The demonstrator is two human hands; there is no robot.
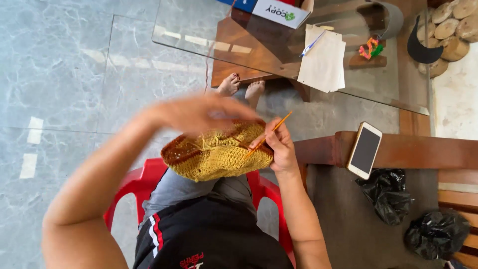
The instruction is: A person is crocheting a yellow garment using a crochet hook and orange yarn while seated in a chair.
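Single head-worn view, steeply downward, close above lap and tiled floor [59,74].

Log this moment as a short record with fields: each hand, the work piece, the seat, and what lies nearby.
right hand: holds an orange crochet hook and grips the edge of the piece
left hand: raised above the piece, blurred; whether it holds yarn cannot be told
work piece: yellow crocheted piece with a brown rim, on the lap
seat: red plastic chair
nearby right: smartphone on a wooden armrest; two black plastic bags below
ahead: glass table with papers and a pen
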